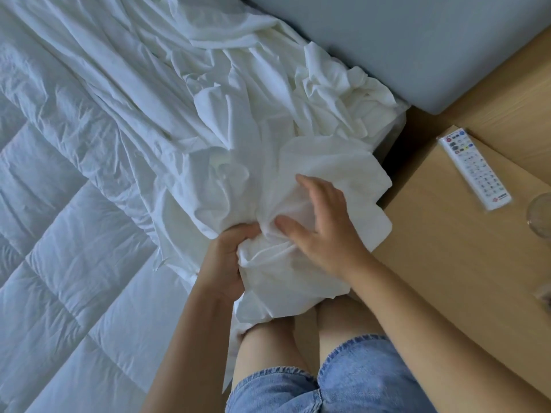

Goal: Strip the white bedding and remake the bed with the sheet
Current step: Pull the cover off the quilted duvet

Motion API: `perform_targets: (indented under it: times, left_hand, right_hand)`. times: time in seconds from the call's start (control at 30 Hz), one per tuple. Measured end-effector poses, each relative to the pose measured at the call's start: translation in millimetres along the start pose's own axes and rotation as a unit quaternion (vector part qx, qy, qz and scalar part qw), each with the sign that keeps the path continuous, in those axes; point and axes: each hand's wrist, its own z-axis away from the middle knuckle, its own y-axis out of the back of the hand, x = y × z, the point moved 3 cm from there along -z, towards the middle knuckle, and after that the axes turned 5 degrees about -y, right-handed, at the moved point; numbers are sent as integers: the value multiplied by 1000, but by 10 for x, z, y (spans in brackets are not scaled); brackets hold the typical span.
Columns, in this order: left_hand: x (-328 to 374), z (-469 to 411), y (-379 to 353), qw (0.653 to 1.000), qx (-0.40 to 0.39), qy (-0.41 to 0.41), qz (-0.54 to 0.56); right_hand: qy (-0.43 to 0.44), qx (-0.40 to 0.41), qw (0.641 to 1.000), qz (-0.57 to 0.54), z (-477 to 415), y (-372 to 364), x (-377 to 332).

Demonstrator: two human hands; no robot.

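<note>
Wooden nightstand (432,248) with remote (474,169) sits beside the bunched sheet (238,138).

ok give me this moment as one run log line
left hand: grips bunched white sheet at bed edge | right hand: open, fingers resting on sheet | remote: on bedside table

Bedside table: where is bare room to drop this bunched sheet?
Bare: near half of the light wooden bedside table, between the right hand and the white remote control; also the white quilted bedding left of the crumpled white sheet. Crowded: the table's right edge, with remote and clear glass.
</note>
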Motion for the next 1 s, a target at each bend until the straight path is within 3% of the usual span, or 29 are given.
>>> perform_targets:
  times: [0.07,0.13,0.2,0.3,0.33,0.4,0.5,0.6,0.77,0.9,1.0]
  left_hand:
    - [-51,43,-30,998,-14,37,55]
    - [-127,72,-8,994,26,67,78]
    - [-185,88,43,994,63,71,50]
    - [-200,115,52,994,88,67,1]
    - [-194,117,55,994,88,59,3]
    - [-146,119,29,996,56,47,43]
    - [-41,108,24,997,-6,82,5]
    - [39,68,52,991,26,87,-99]
    - [97,117,80,976,153,-36,-148]
    - [53,145,69,987,113,-37,-106]
    - [44,156,124,993,108,-33,-40]
  right_hand:
    - [-44,-116,992,31,-71,-55,151]
    - [-29,-160,985,62,-33,-181,203]
    - [8,-94,992,89,41,-262,196]
    - [66,74,995,7,238,-208,21]
    - [93,65,994,-9,322,-221,-66]
    - [129,-26,991,-38,499,-336,-224]
    - [69,-111,987,-95,552,-451,-273]
    - [44,-144,982,-117,469,-421,-278]
    - [-62,-7,981,-185,142,-127,-46]
    - [-137,-178,957,-182,-12,-241,-51]
    - [-108,-193,974,-55,9,-369,-83]
